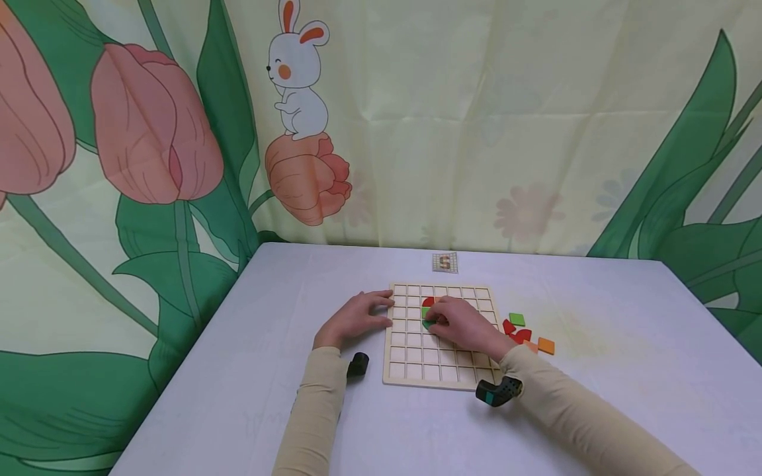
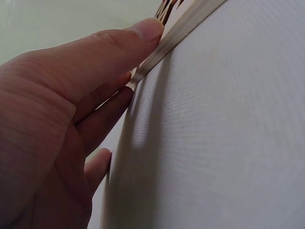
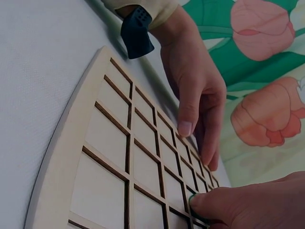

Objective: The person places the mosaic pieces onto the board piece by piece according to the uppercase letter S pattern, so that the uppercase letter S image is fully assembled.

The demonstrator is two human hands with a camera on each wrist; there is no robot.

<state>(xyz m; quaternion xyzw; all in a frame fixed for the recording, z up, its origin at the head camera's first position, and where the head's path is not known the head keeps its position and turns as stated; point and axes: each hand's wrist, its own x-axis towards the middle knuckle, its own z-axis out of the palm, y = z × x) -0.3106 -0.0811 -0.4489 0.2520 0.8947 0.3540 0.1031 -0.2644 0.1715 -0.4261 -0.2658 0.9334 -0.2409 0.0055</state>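
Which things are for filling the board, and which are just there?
For the job:
wooden grid board
loose coloured pieces beside it
dark green piece, touched by the right hand
left hand at the board's edge
small picture card, maybe the pattern

Just there:
flowery curtain behind
black wrist gadgets

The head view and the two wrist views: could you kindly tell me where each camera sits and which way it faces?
Head: worn on the head, facing forward and down at the table, board and curtain; both hands and sleeves show.
Left wrist: on that wrist, looking along the left hand at the board's edge; only that hand shows.
Right wrist: on that wrist, looking across the board; the right hand shows at lower right, the left beyond.
Shared: head and right wrist views both hold both hands, board and curtain.
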